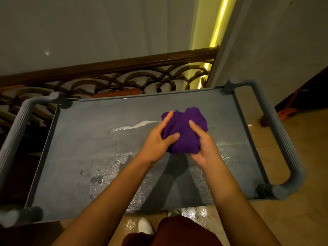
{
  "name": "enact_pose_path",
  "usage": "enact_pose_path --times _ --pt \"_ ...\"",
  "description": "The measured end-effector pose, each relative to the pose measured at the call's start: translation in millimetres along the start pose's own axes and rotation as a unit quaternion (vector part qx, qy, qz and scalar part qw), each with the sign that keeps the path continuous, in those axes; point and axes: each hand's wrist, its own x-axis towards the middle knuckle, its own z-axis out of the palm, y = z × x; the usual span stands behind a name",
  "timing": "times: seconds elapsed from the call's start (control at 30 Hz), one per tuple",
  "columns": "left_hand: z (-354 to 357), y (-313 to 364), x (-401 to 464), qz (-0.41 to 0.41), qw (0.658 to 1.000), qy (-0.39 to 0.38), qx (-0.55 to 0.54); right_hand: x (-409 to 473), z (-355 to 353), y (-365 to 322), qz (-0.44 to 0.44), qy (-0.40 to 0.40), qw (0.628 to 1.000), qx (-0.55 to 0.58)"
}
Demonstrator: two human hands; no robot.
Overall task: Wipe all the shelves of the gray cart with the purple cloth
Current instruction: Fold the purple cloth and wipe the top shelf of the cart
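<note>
The gray cart (pixel 74 157) filled most of the view, its top shelf (pixel 88 139) a flat tray with a raised rim and a ribbed handle (pixel 276 125) curving off each short end. The shelf surface was wet in patches, with a pale streak of liquid (pixel 134 126) running across its middle and beaded droplets toward the near edge. Behind the cart stood a railing (pixel 110 68) with a dark wooden top and curled metalwork, and beyond it a pale wall with a lit yellow strip (pixel 217 23).

Both forearms reached in from the near edge over the shelf. Between the two hands sat the purple cloth (pixel 186 132), bunched into a loose wad above the right-centre of the shelf; whether it touched the surface could not be told. The left hand (pixel 158 141) gripped its left side, the thumb (pixel 173 136) pressed across the front of the cloth and the forefinger extended up along its left edge. The right hand (pixel 204 146) cupped the cloth from the right and underneath, its thumb (pixel 195 126) laid on top and the other fingers hidden behind the fabric.

A white shoe (pixel 145 225) showed on the tan floor below the cart's near edge.
</note>
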Motion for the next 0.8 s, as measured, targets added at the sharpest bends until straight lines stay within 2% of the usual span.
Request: enact_pose_path --times 0.1,0.23,0.33,0.47,0.53,0.57,0.6,0.7,0.73,0.8 --pt "-2 -10 3 0.001 0.988 0.080 0.129 17 -4 -1 -0.015 0.077 0.993 -0.087" --pt "-23 -23 2 -0.041 0.955 0.224 0.188 53 -23 -17 -0.066 0.178 0.960 -0.205" --pt "-57 -33 -5 -0.060 0.929 0.273 0.244 79 -50 -40 -0.078 0.253 0.935 -0.236" --pt "-91 -48 -6 -0.093 0.893 0.303 0.319 106 -69 -48 -0.070 0.217 0.953 -0.200" --pt "-95 -56 -2 -0.104 0.876 0.296 0.366 117 -69 -42 -0.092 0.205 0.930 -0.291" --pt "-96 -62 -1 -0.111 0.864 0.288 0.398 121 -68 -36 -0.108 0.213 0.897 -0.371" --pt "-96 -67 1 -0.117 0.851 0.281 0.429 124 -68 -34 -0.136 0.232 0.847 -0.459" --pt "-99 -81 5 -0.127 0.821 0.270 0.486 118 -71 -37 -0.243 0.313 0.643 -0.655" --pt "-101 -85 6 -0.122 0.818 0.268 0.495 113 -71 -38 -0.276 0.312 0.593 -0.689" --pt "-111 -91 6 -0.105 0.809 0.268 0.513 108 -72 -31 -0.295 0.261 0.546 -0.739"
